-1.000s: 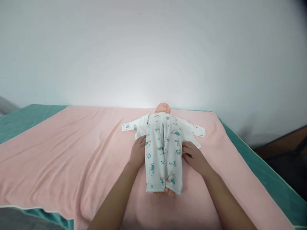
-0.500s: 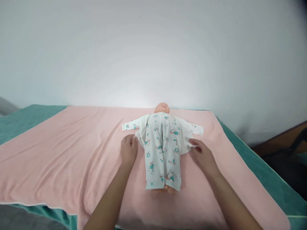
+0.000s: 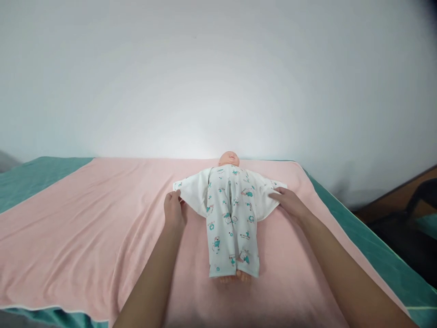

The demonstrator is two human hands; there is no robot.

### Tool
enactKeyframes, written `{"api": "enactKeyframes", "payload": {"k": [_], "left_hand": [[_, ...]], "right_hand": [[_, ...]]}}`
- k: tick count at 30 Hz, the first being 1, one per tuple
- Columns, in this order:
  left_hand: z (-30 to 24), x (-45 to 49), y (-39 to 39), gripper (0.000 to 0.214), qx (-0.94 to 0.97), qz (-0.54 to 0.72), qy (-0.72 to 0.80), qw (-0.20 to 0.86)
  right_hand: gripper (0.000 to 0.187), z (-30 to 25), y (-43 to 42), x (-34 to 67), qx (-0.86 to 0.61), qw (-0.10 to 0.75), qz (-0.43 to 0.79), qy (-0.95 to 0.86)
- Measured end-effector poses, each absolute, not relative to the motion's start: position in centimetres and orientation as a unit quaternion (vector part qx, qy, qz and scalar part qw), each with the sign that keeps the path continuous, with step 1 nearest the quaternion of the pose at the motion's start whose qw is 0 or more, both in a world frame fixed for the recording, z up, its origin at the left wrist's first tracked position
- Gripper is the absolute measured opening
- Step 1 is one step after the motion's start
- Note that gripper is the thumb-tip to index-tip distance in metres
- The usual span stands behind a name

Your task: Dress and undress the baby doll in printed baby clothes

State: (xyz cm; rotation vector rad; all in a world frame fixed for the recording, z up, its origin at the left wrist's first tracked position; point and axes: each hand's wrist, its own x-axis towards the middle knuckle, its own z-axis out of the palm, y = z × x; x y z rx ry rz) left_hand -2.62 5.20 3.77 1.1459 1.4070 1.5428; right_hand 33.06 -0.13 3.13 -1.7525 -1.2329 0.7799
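The outfit (image 3: 233, 228) lies along the doll (image 3: 228, 158), its printed front over the trunk and legs, with only the head beyond the collar and the feet peeping from the hems. Its long axis follows the doll's, running from the head at the far end straight toward us. A white flap spreads on each side of the doll. Our left hand (image 3: 175, 209) has thumb and fingers closed on the outer corner of the flap to the doll's left as we look; our right hand (image 3: 289, 200) pinches the edge of the opposite one. So the outfit's middle lies inward of both grips, and our right fingertips are a little nearer the doll's midline. Under the doll is a pink blanket (image 3: 85, 237); past its head stands the wall (image 3: 218, 82).
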Motion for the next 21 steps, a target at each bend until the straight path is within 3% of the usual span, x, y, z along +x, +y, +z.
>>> {"api": "enactKeyframes", "payload": {"k": [2, 4, 8, 10, 13, 17, 21], "left_hand": [[5.9, -2.0, 4.8, 0.021, 0.428, 0.639, 0.455, 0.449], [8.0, -0.6, 4.0, 0.020, 0.457, 0.633, 0.390, 0.488], [10.3, 3.0, 1.7, 0.018, 0.677, 0.456, 0.392, 0.424], [10.3, 4.2, 1.0, 0.018, 0.759, 0.375, 0.375, 0.378], [9.6, 4.7, 2.1, 0.022, 0.756, 0.396, 0.396, 0.338], [9.0, 5.0, 7.3, 0.028, 0.689, 0.453, 0.497, 0.269], [9.0, 6.4, 12.8, 0.025, 0.741, 0.383, 0.499, 0.237]], "right_hand": [[0.016, 5.3, -0.3, 31.5, -0.623, 0.527, 0.313, -0.486], [0.014, 7.9, -0.8, 29.4, -0.548, 0.556, 0.321, -0.536], [0.015, 12.5, -1.8, 26.2, -0.481, 0.300, 0.456, -0.686], [0.021, 13.7, -1.8, 25.9, -0.456, 0.229, 0.498, -0.701], [0.021, 13.9, -0.2, 26.4, -0.493, 0.288, 0.459, -0.680], [0.022, 12.5, 4.3, 26.6, -0.635, 0.391, 0.309, -0.591], [0.031, 10.8, 9.0, 25.0, -0.695, 0.401, 0.201, -0.562]]}}
